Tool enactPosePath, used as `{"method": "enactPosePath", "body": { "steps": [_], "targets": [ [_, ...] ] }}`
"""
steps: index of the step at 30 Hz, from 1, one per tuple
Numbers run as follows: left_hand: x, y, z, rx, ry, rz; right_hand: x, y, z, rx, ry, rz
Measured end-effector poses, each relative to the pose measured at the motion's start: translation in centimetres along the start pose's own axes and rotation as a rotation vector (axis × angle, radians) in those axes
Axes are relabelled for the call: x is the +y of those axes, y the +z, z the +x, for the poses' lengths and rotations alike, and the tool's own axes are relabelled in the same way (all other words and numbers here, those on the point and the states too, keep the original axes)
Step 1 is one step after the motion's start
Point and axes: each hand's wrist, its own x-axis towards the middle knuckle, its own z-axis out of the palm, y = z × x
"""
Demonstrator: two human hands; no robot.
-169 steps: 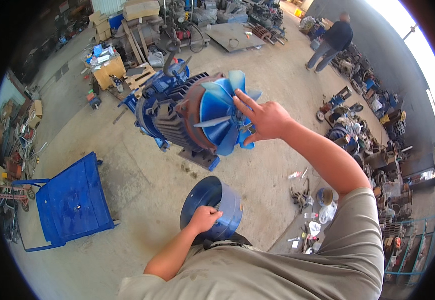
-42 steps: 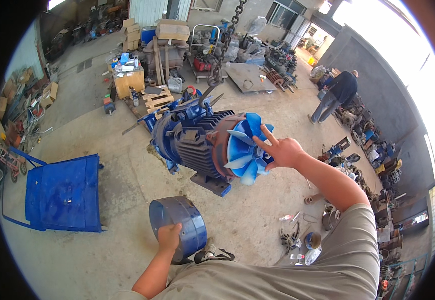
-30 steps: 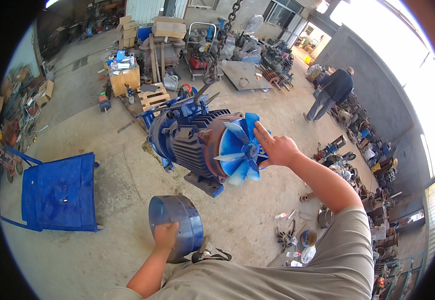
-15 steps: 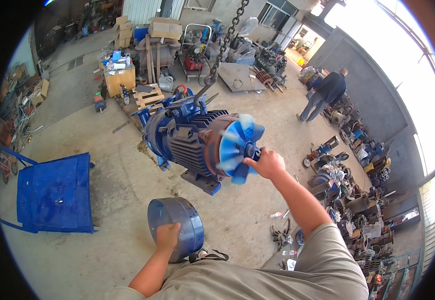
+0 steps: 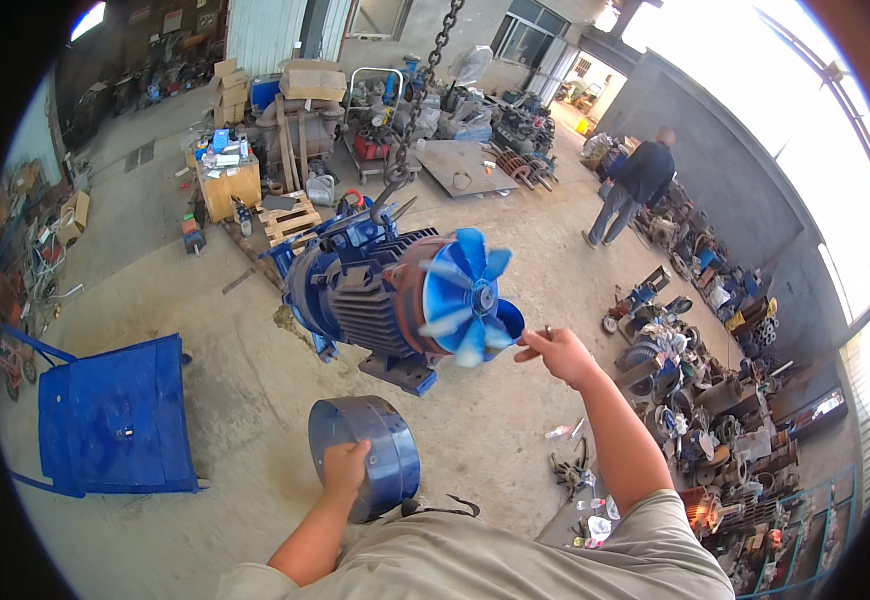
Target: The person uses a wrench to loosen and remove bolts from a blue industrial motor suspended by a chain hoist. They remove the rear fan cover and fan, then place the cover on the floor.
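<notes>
A blue electric motor [image 5: 370,300] with dark cooling fins hangs from a hook at the middle of the head view. On its near end sits a bright blue fan [image 5: 465,300], some blades smeared by motion. My right hand [image 5: 557,355] is just right of the fan, fingertips beside a blade; whether they touch cannot be told. Its fingers are curled together, and a small dark bit shows at them, too small to name. Below the motor, my left hand [image 5: 345,465] grips a round blue metal fan cover [image 5: 385,455], tilted close to my body.
A chain [image 5: 425,105] bears the motor. A blue flat cart [image 5: 115,415] stands at left. Motor parts [image 5: 670,350] line the right side, where a person in dark clothes [image 5: 635,185] walks. A wooden pallet [image 5: 290,218] and cardboard boxes [image 5: 313,80] are behind.
My right hand has come away from the fan's hub to the right and slightly down. The fan's blades have turned. The left hand keeps the cover in much the same place.
</notes>
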Motion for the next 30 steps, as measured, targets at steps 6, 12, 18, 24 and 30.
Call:
{"method": "enactPosePath", "body": {
  "steps": [6, 12, 18, 24, 30],
  "targets": [
    [0.8, 0.1, 0.3, -0.035, -0.075, 0.071, 17.1, 3.6, -1.6, 0.088, 0.218, -0.305],
    [-0.5, -0.5, 1.1, -0.073, -0.091, 0.045, 41.1, 19.1, -23.6, -0.244, 0.905, -0.411],
    [-4.9, -0.9, 4.3, -0.198, -0.253, 0.133, 40.5, 31.7, -55.2, -0.273, 1.250, 0.216],
    [-8.8, 0.7, 5.2, -0.333, -0.413, 0.238, 40.2, 43.9, -60.5, 0.376, 1.765, 0.860],
    [-11.7, 7.2, 2.9, -0.470, -0.183, 0.522, 41.6, 44.6, -54.9, 0.646, 1.476, 0.264]
  ]
}}
